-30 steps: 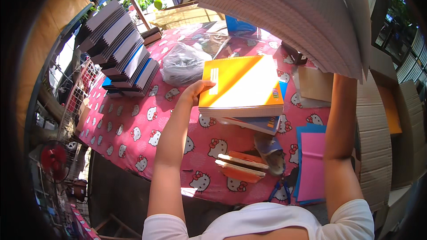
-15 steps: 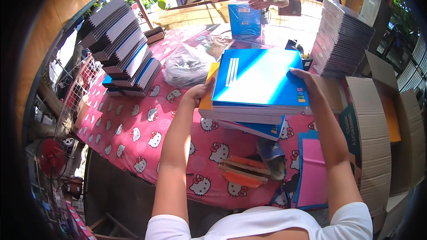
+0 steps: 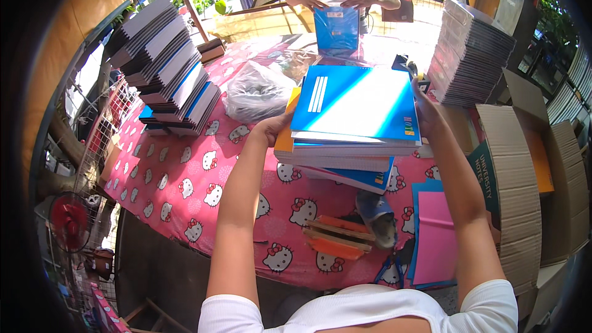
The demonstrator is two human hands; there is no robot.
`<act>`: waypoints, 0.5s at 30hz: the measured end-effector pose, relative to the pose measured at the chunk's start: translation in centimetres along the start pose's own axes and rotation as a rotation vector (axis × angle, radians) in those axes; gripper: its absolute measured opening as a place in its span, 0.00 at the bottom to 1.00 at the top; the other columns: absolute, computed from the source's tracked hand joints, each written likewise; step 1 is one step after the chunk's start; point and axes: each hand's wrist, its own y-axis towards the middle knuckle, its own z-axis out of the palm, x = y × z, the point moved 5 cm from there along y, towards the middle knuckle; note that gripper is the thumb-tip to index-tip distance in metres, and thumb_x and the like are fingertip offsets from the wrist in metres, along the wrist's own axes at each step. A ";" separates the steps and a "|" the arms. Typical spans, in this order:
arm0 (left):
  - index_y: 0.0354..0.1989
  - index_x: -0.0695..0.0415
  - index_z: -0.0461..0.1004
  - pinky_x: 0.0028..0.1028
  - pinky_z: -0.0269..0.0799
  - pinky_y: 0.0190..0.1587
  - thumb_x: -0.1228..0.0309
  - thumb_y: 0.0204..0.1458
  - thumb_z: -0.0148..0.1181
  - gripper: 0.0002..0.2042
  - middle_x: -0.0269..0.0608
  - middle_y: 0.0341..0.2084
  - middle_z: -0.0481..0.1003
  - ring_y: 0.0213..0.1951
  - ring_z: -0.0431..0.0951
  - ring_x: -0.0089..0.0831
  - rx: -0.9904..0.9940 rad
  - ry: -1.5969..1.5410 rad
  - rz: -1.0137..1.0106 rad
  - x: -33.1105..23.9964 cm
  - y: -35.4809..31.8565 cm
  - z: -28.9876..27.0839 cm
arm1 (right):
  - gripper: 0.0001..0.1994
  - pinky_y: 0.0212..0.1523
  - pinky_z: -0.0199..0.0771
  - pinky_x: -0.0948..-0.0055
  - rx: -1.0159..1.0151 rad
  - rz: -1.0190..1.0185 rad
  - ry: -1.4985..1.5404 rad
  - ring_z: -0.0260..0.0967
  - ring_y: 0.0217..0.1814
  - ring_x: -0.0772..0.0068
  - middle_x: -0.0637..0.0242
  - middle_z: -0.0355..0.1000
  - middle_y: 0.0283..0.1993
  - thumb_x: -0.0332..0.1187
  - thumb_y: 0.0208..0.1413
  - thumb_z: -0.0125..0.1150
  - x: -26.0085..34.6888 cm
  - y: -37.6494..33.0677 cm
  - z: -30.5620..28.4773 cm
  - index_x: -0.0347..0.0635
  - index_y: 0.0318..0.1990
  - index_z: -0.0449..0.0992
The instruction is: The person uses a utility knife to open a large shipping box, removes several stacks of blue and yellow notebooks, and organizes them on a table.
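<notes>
A stack of notebooks (image 3: 345, 152) sits in front of me, with a blue-covered notebook (image 3: 364, 98) on top and a yellow cover showing at its left edge. My left hand (image 3: 275, 127) grips the stack's left side, fingers partly hidden by it. On the opposite side, my right hand (image 3: 427, 111) presses against the right edge, its fingers pointing away from me. The lower notebooks stick out unevenly, and one blue cover (image 3: 377, 177) shows at the lower right. Whether the whole stack is lifted or rests on the table, I cannot tell.
Notebook piles stand left (image 3: 176, 80) and far right (image 3: 470, 52) on the pink patterned tablecloth (image 3: 191, 191). Open cardboard box (image 3: 515, 191) at right. Nearer lie orange wooden pieces (image 3: 336, 237), pink sheet (image 3: 434, 234), and blue-handled tool (image 3: 390, 268). Across, a person handles a bagged blue notebook (image 3: 337, 28).
My right hand has slid from the top notebook's upper right corner to the stack's side. The top notebook sits slightly further left. The person opposite now has both hands on the bag's top.
</notes>
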 end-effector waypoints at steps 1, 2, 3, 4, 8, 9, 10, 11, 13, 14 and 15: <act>0.46 0.58 0.69 0.36 0.75 0.37 0.47 0.45 0.60 0.29 0.42 0.37 0.75 0.36 0.77 0.29 0.024 -0.020 -0.034 -0.2 0.2 1.1 | 0.21 0.34 0.74 0.68 -0.038 0.008 0.020 0.71 0.34 0.68 0.58 0.72 0.41 0.47 0.54 0.56 0.1 -0.2 -0.1 0.38 0.46 0.69; 0.47 0.59 0.68 0.36 0.75 0.38 0.49 0.46 0.59 0.27 0.42 0.37 0.75 0.36 0.77 0.30 0.022 -0.021 -0.019 -0.5 0.2 1.1 | 0.20 0.34 0.74 0.67 -0.062 0.019 0.044 0.71 0.34 0.68 0.59 0.72 0.40 0.46 0.55 0.55 0.0 -0.3 0.3 0.39 0.46 0.68; 0.47 0.59 0.68 0.36 0.75 0.39 0.52 0.48 0.58 0.25 0.42 0.37 0.75 0.37 0.77 0.30 0.020 -0.023 -0.005 -0.7 0.2 1.0 | 0.20 0.34 0.74 0.66 -0.086 0.030 0.067 0.71 0.34 0.69 0.60 0.72 0.40 0.46 0.55 0.55 -0.1 -0.3 0.4 0.39 0.46 0.68; 0.47 0.59 0.67 0.36 0.75 0.39 0.54 0.50 0.57 0.23 0.43 0.37 0.75 0.37 0.77 0.31 0.018 -0.024 0.010 -0.9 0.2 0.8 | 0.19 0.34 0.74 0.67 -0.131 0.054 -0.024 0.71 0.33 0.69 0.60 0.72 0.39 0.44 0.54 0.56 -0.2 0.4 -0.6 0.39 0.45 0.69; 0.49 0.59 0.65 0.36 0.73 0.42 0.61 0.55 0.50 0.18 0.45 0.38 0.74 0.37 0.77 0.32 -0.004 -0.103 -0.029 -1.2 0.5 1.4 | 0.13 0.31 0.74 0.68 -0.174 0.221 -0.279 0.71 0.29 0.70 0.63 0.73 0.33 0.37 0.51 0.60 0.0 1.4 -3.3 0.39 0.40 0.71; 0.50 0.59 0.65 0.36 0.73 0.43 0.61 0.56 0.48 0.18 0.46 0.38 0.74 0.38 0.76 0.32 -0.034 -0.098 -0.052 -1.2 0.2 1.0 | 0.12 0.30 0.74 0.69 -0.135 0.283 -0.320 0.71 0.28 0.70 0.63 0.73 0.32 0.36 0.50 0.60 -0.1 1.2 -2.6 0.39 0.39 0.71; 0.50 0.59 0.64 0.36 0.72 0.43 0.62 0.56 0.47 0.17 0.46 0.38 0.74 0.38 0.76 0.33 -0.065 -0.094 -0.074 -1.2 0.0 0.6 | 0.10 0.28 0.74 0.69 -0.136 0.282 -0.333 0.71 0.26 0.70 0.64 0.72 0.29 0.32 0.47 0.61 -0.2 0.9 -1.9 0.39 0.36 0.72; 0.50 0.59 0.64 0.36 0.72 0.43 0.60 0.56 0.47 0.18 0.46 0.39 0.74 0.39 0.76 0.33 -0.061 -0.080 -0.069 -1.1 -0.1 0.1 | 0.11 0.28 0.74 0.69 -0.131 0.288 -0.316 0.71 0.26 0.70 0.64 0.72 0.29 0.32 0.47 0.61 -0.4 1.0 -1.8 0.38 0.36 0.72; 0.51 0.59 0.64 0.36 0.72 0.43 0.57 0.57 0.47 0.20 0.46 0.40 0.74 0.40 0.75 0.33 -0.060 -0.054 -0.058 -1.0 -0.3 -0.7 | 0.11 0.28 0.74 0.69 -0.117 0.304 -0.283 0.71 0.26 0.70 0.63 0.72 0.30 0.32 0.46 0.61 -1.0 1.3 -1.5 0.37 0.37 0.72; 0.52 0.59 0.63 0.35 0.72 0.43 0.54 0.56 0.47 0.23 0.46 0.41 0.73 0.40 0.75 0.33 -0.052 -0.058 -0.002 -1.2 -0.1 0.3 | 0.12 0.28 0.74 0.70 -0.113 0.289 -0.278 0.71 0.26 0.70 0.63 0.73 0.30 0.33 0.47 0.61 -0.9 1.2 -2.5 0.37 0.37 0.72; 0.53 0.59 0.63 0.35 0.71 0.43 0.50 0.55 0.46 0.25 0.45 0.42 0.73 0.41 0.75 0.33 -0.043 -0.059 0.054 -1.9 -0.2 1.9 | 0.12 0.28 0.74 0.70 -0.109 0.271 -0.273 0.71 0.26 0.70 0.62 0.73 0.30 0.33 0.47 0.61 -0.6 1.2 -3.6 0.37 0.37 0.72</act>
